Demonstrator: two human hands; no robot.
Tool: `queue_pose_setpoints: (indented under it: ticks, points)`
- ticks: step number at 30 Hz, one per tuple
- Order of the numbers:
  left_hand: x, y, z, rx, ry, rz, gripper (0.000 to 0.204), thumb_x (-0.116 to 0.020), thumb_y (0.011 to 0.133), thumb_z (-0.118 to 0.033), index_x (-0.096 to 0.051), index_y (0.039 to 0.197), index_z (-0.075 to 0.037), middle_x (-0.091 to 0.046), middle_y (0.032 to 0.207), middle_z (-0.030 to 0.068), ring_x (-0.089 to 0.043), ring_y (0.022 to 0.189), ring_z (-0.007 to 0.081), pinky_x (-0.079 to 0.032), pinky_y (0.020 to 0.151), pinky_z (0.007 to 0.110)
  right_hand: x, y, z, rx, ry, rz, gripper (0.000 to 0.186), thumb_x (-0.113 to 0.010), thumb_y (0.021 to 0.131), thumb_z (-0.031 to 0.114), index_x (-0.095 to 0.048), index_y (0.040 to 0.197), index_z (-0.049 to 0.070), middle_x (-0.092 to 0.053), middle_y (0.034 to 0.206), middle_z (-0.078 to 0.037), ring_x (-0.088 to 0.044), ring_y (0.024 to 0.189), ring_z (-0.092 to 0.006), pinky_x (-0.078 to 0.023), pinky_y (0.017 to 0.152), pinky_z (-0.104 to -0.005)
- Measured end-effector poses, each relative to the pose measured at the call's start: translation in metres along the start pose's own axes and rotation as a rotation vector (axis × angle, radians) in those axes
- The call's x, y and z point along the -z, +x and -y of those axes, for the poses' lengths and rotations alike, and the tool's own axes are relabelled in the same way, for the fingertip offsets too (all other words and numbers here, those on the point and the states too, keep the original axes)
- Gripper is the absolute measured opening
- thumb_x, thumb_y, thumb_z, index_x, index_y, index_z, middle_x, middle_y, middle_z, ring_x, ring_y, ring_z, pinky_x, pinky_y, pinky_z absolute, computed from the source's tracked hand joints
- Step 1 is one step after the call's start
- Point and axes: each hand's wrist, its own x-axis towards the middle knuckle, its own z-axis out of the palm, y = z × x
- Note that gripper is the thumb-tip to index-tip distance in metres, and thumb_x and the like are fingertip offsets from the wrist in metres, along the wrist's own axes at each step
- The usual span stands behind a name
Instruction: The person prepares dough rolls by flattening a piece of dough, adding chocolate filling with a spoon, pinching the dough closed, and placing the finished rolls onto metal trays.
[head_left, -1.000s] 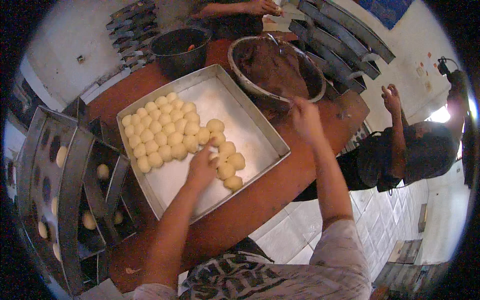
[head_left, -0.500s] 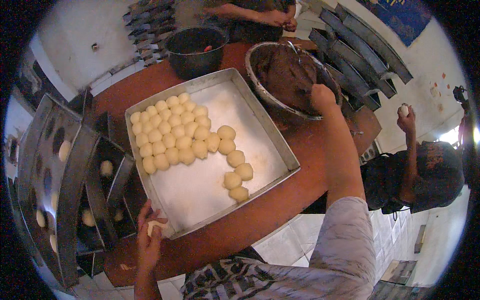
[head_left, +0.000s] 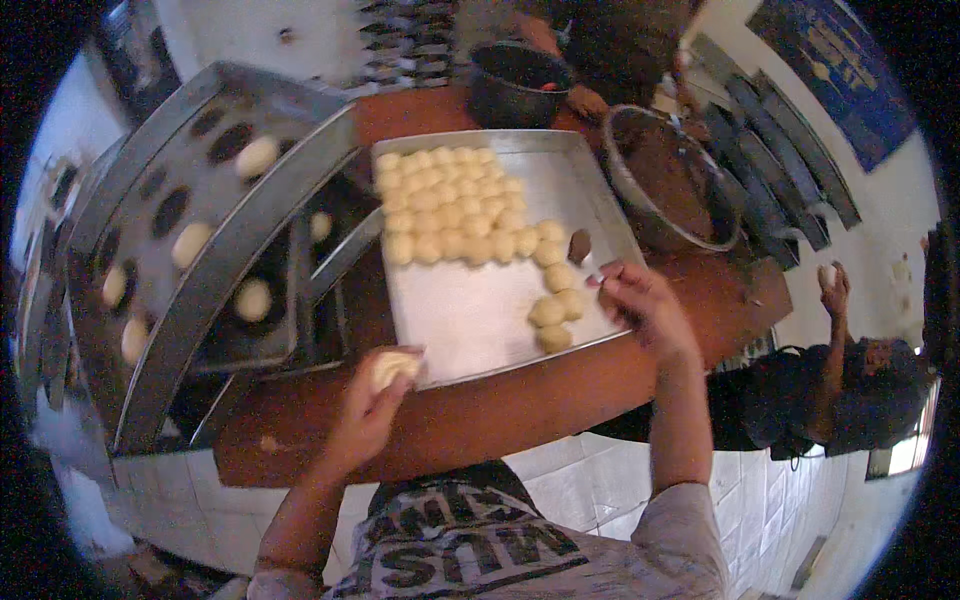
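In my left hand (head_left: 365,415), at the near-left corner of the large square metal tray (head_left: 450,345), a flattened piece of pale dough (head_left: 395,369) rests in curled fingers. My right hand (head_left: 648,308) is over the tray's right edge, fingers pinched on a thin utensil, perhaps a spoon or spatula, blurred by motion. At its far end shows a dollop of dark brown paste (head_left: 580,246). Rows of pale dough balls (head_left: 455,205) sit close together in the tray's far-left part, with several more in a line toward the near edge.
A metal bowl of brown paste (head_left: 665,185) stands beyond the tray at right, a black bucket (head_left: 520,90) at the back. Stacked trays (head_left: 330,150) with dough balls crowd the left. One person (head_left: 620,50) stands across the table (head_left: 500,415); another (head_left: 840,390) is at right.
My right hand has come out of the paste bowl, back to the tray with brown paste on the utensil. My left hand still holds the dough. The view has turned left.
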Motion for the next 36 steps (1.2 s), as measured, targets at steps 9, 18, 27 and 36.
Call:
queue_pose_setpoints:
  ticks: [9, 18, 27, 36]
  points:
    - [0.028, -0.061, 0.034, 0.215, -0.080, -0.353, 0.030, -0.056, 0.086, -0.015, -0.053, 0.113, -0.002, -0.058, 0.100, 0.0060, -0.055, 0.088, 0.0112, -0.044, 0.076, 0.026, -0.233, -0.033, -0.059, -0.016, 0.339, 0.555, 0.022, -0.055, 0.087, 0.014, -0.054, 0.105, 0.001, -0.061, 0.081, -0.006, -0.058, 0.071, -0.0126, -0.047, 0.064, -0.0244]
    - [0.079, -0.133, 0.062, 0.331, -0.837, -0.558, 0.029, -0.054, 0.086, -0.012, -0.053, 0.112, 0.000, -0.058, 0.105, 0.0080, -0.057, 0.093, 0.0157, -0.045, 0.082, 0.027, -0.298, -0.047, -0.092, -0.170, 0.062, 0.490, 0.025, -0.060, 0.084, 0.011, -0.060, 0.107, 0.002, -0.063, 0.074, -0.006, -0.058, 0.064, -0.0139, -0.048, 0.060, -0.0264]
    - [0.086, -0.133, 0.078, 0.104, -1.415, -0.592, 0.045, -0.046, 0.072, 0.000, -0.046, 0.117, 0.002, -0.049, 0.119, 0.0121, -0.047, 0.111, 0.0219, -0.036, 0.097, 0.036, -0.314, -0.043, -0.158, 0.829, -0.753, 0.284, 0.044, -0.056, 0.076, 0.007, -0.053, 0.120, 0.010, -0.059, 0.094, -0.017, -0.056, 0.083, -0.0332, -0.048, 0.073, -0.0405]
    - [0.069, -0.150, 0.062, 0.103, -1.088, -0.460, 0.056, -0.045, 0.073, 0.005, -0.036, 0.128, 0.002, -0.046, 0.125, 0.0115, -0.042, 0.119, 0.0228, -0.033, 0.100, 0.036, -0.270, -0.047, -0.098, 0.656, -0.973, 0.253, 0.056, -0.069, 0.071, 0.017, -0.051, 0.123, 0.008, -0.057, 0.101, -0.013, -0.048, 0.098, -0.0317, -0.040, 0.087, -0.0390]
